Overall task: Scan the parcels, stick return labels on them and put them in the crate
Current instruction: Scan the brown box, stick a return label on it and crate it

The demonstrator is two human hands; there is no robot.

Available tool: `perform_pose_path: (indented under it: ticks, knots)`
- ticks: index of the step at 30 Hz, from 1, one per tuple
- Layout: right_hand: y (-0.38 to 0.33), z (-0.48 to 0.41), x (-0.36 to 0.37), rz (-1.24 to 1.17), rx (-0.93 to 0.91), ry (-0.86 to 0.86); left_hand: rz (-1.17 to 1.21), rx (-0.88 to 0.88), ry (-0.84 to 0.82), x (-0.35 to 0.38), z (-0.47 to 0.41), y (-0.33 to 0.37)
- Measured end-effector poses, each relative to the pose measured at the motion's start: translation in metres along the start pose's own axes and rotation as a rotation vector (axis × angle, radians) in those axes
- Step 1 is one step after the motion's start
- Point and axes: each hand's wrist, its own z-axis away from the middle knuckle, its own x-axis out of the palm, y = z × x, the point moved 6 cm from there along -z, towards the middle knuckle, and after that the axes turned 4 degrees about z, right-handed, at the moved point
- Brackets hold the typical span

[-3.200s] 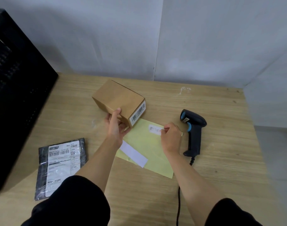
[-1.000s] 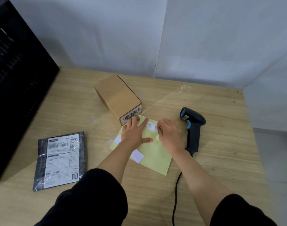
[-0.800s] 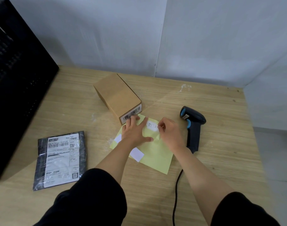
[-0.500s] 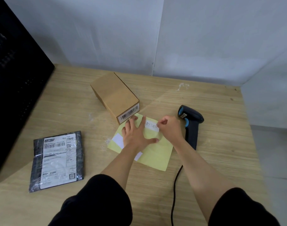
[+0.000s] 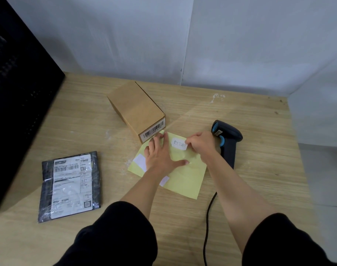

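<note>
A brown cardboard box (image 5: 136,108) with a barcode on its near end lies mid-table. In front of it lies a yellow label sheet (image 5: 184,177). My left hand (image 5: 161,156) presses flat on the sheet, fingers spread. My right hand (image 5: 203,145) pinches the right edge of a white label (image 5: 179,144) marked RETURN, at the sheet's top. Another white label (image 5: 139,162) shows on the sheet left of my left hand. A black plastic parcel (image 5: 69,186) with a white shipping label lies at the left. The black crate (image 5: 20,96) stands at the far left.
A black and blue barcode scanner (image 5: 228,140) lies on the wooden table (image 5: 250,185) just right of my right hand, its cable running toward me. White walls close the back and right. The table's right edge is near the scanner.
My left hand left the box and came down flat on the yellow sheet. My right hand has stayed at the RETURN label's right edge.
</note>
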Motion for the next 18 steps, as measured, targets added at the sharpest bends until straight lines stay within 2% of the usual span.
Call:
perform_pose_path:
  ticks: [3, 6, 10, 18]
  knots:
    - [0.003, 0.0, 0.0, -0.073, 0.028, -0.009, -0.006, 0.003, -0.002, 0.001, 0.0, -0.001]
    - [-0.001, 0.004, 0.0, -0.094, -0.065, -0.083, -0.014, 0.01, 0.001, 0.001, 0.0, -0.001]
    - [-0.008, 0.017, -0.004, 0.157, -0.36, -0.195, -0.021, 0.011, -0.018, 0.002, -0.001, -0.001]
    - [-0.016, 0.022, 0.001, 0.545, -0.703, -0.143, -0.034, 0.017, -0.026, 0.002, -0.001, -0.001]
